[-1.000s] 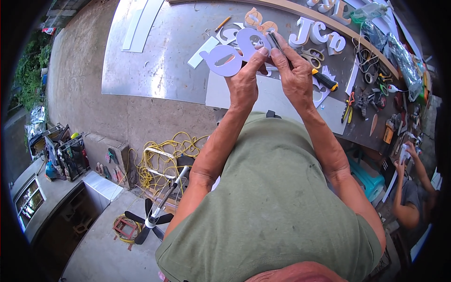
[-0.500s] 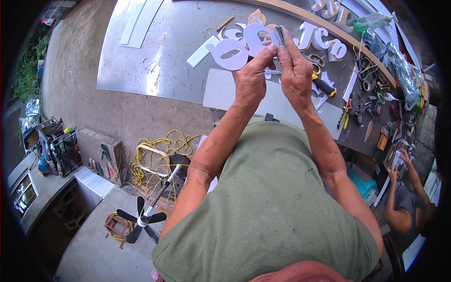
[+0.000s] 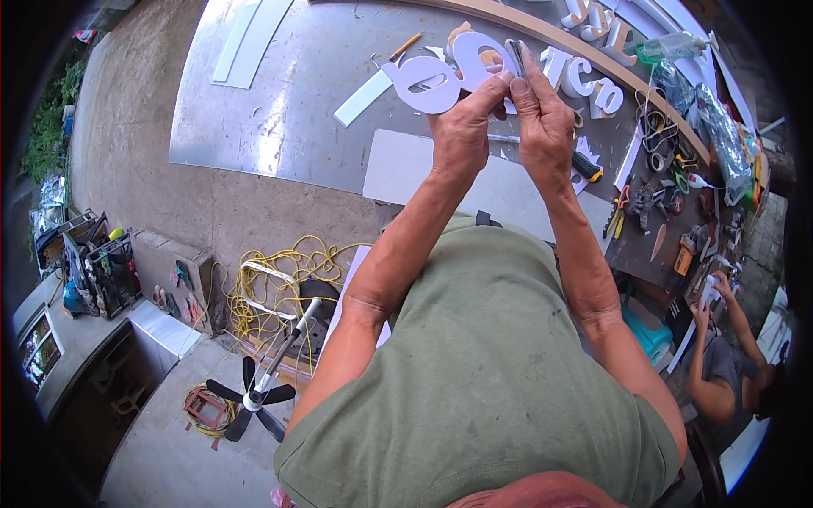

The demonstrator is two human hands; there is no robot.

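My left hand [image 3: 461, 140] is closed on a flat white letter cutout [image 3: 430, 105], made of joined rounded shapes with openings through them. It is held up over the metal-topped table [image 3: 279, 110]. Pinched between the thumb and fingers of my right hand [image 3: 546, 127] is a thin dark grey strip [image 3: 514, 57], which lies against the cutout's right edge; whether it is sandpaper or a file I cannot tell. The fingers hide part of both. Just beyond my right wrist, a tool with a yellow-and-black handle [image 3: 586, 168] lies on the table.
White block letters [image 3: 577, 85] stand to the right, along a wooden bar [image 3: 542, 32]. A pencil [image 3: 406, 45] and white strips lie left of the cutout. Pliers [image 3: 620, 207] and other tools crowd the right side. Another person [image 3: 720, 372] works at far right, holding something white.
Both hands and the cutout have shifted slightly right, and the cutout has tilted a little. My right hand now covers most of the scissors beside it.
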